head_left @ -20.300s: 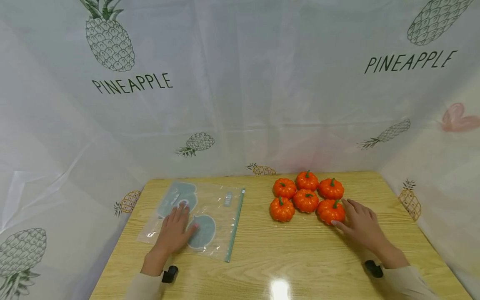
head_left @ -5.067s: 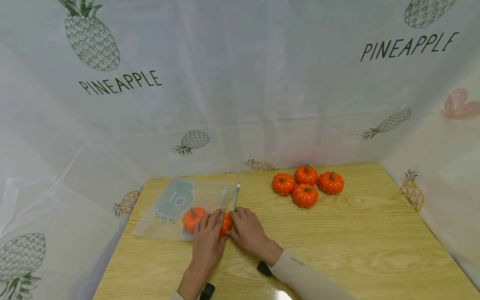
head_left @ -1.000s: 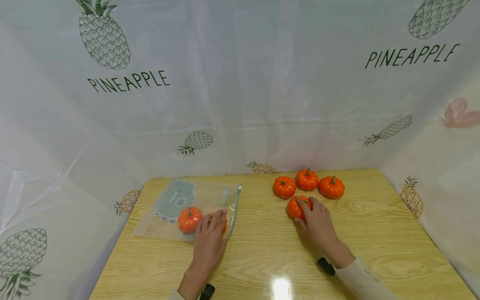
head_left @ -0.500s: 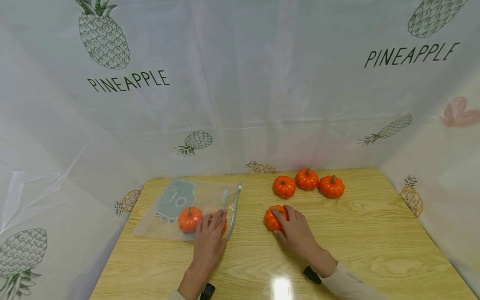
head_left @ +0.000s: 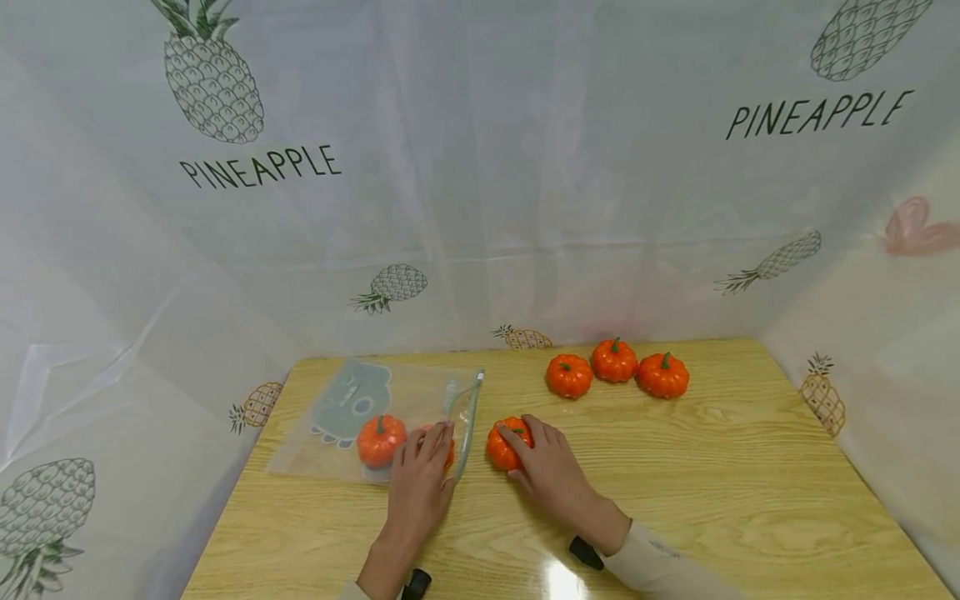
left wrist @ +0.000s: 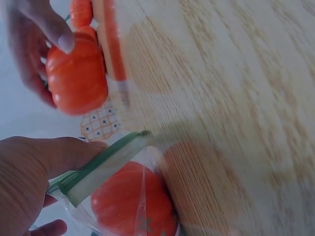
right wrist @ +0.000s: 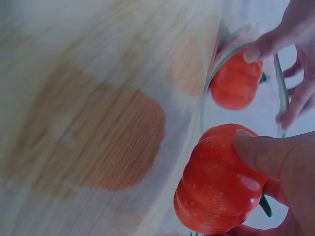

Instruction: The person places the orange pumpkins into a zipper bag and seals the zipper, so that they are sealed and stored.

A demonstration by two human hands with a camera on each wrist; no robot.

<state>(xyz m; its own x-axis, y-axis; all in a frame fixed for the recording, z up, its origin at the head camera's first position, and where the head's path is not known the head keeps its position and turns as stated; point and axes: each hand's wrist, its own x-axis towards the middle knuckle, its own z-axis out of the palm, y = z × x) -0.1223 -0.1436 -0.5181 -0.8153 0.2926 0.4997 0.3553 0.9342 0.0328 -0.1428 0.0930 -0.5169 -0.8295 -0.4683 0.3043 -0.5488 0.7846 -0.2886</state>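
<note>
Firstly, edges: wooden table (head_left: pixel 712 475), its far side meeting a white cloth (head_left: pixel 487 150). Near that line, right of centre, stand three loose pumpkins close together: a left one (head_left: pixel 568 376), a middle one (head_left: pixel 614 361) set slightly farther back, and a right one (head_left: pixel 663 376). Plastic bag (head_left: pixel 405 392), see-through, lying on the table's left half; green zip edge (head_left: pixel 468 433) along its right side, the two lips parted.

Room: a narrow strip of wood between the zip edge and the held pumpkin (head_left: pixel 501 446); a deeper stretch from the held pumpkin back to the loose three; the widest from the right hand (head_left: pixel 551 475) to the table's right edge.

Hands, two. Left hand (head_left: pixel 422 479): thumb and fingers gripping the bag at its mouth. Right hand: thumb and fingers gripping the held pumpkin by its sides, just right of the mouth; contact with the wood cannot be told.

Count: pumpkins, six, all orange: three loose, one in the right hand, two inside the bag, namely a farther-in pumpkin (head_left: pixel 381 440) and one near the mouth (right wrist: pixel 235 81), partly covered by the left hand from above. Bags, one. Black wrist pieces (head_left: pixel 586 552), two. Printed pineapples on the cloth, eight; printed words, two.
</note>
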